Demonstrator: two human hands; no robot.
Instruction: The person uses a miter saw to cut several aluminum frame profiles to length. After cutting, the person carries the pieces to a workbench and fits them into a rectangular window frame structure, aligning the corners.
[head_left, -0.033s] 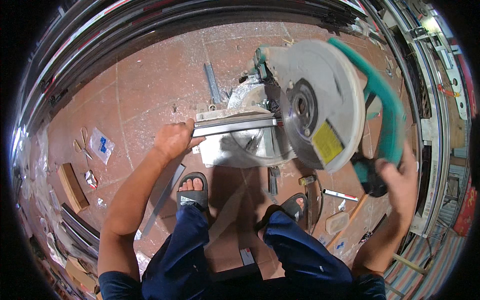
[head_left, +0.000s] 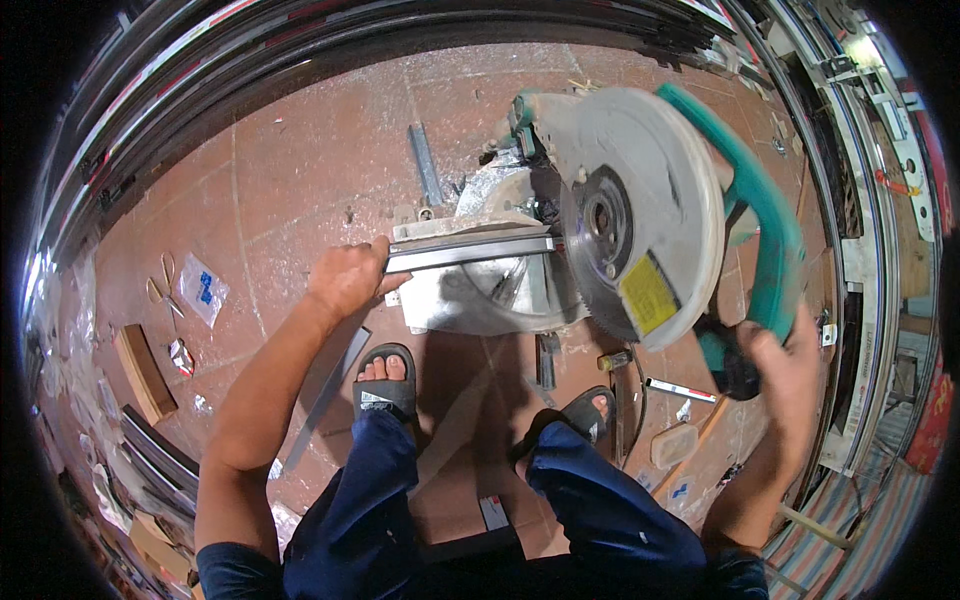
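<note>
We see the left hand (head_left: pixel 348 278) closed over the near end of a long metal bar (head_left: pixel 470 252), fingers wrapped on top and thumb side toward the saw — a firm clamp on the bar. From that grip the bar runs away to the right, lying flat across the base (head_left: pixel 480 295) of a mitre saw (head_left: pixel 630 215) and ending under the blade guard (head_left: pixel 660 190).

The right hand (head_left: pixel 785 365) is curled around the lower end of the saw's green handle (head_left: pixel 765 230); the fingers are wrapped on the black part of the grip, so we log it as clamped on the handle. Up and to the left of this grip sits the round pale guard with a yellow label (head_left: pixel 648 293) on it, the toothed blade edge showing just below the label. The saw head is raised, tilted clear of the bar.

Below the left grip, toward the body, a sandalled foot (head_left: pixel 385 375) stands on the reddish tile floor (head_left: pixel 290 170); a second foot (head_left: pixel 590 410) is below the saw base. A flat grey strip (head_left: pixel 330 395) lies on the floor just beside the left forearm. Beyond the left grip, a short grey profile piece (head_left: pixel 425 165) lies on the tiles — well apart from the hand.

Far left of the left arm: a small clear bag (head_left: pixel 205 290) and a wooden block (head_left: pixel 140 370).
</note>
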